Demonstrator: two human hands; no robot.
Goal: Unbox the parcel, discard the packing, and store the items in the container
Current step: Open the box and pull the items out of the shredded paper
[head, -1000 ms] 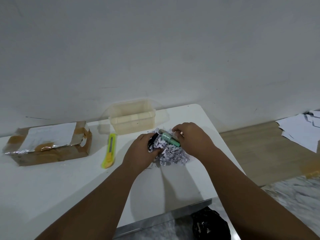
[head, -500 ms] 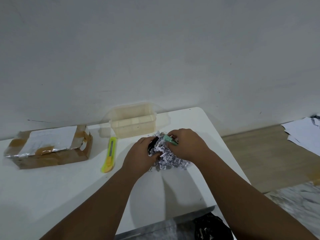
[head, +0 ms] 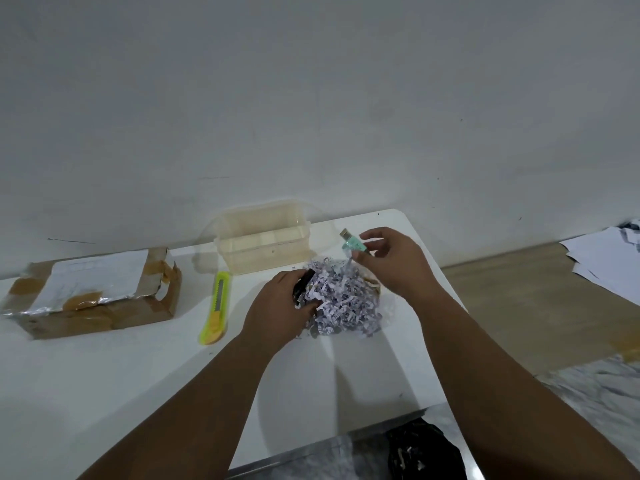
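Colours on a white table (head: 104, 382) against a pale grey wall (head: 311, 98).
Brown cardboard parcel (head: 93, 310) with a silver foil top and tan tape; yellow-green utility knife (head: 215, 306); translucent cream container (head: 265, 244); white shredded paper (head: 341, 299) speckled purple; a mint-green item (head: 354, 244); a black item (head: 304, 283); a black bag (head: 424, 450) below.

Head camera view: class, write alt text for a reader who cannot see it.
The right hand lifts a small green item above a pile of shredded paper on a white table, while the left hand grips a black item. Behind sit an empty container, a yellow knife and an opened box.
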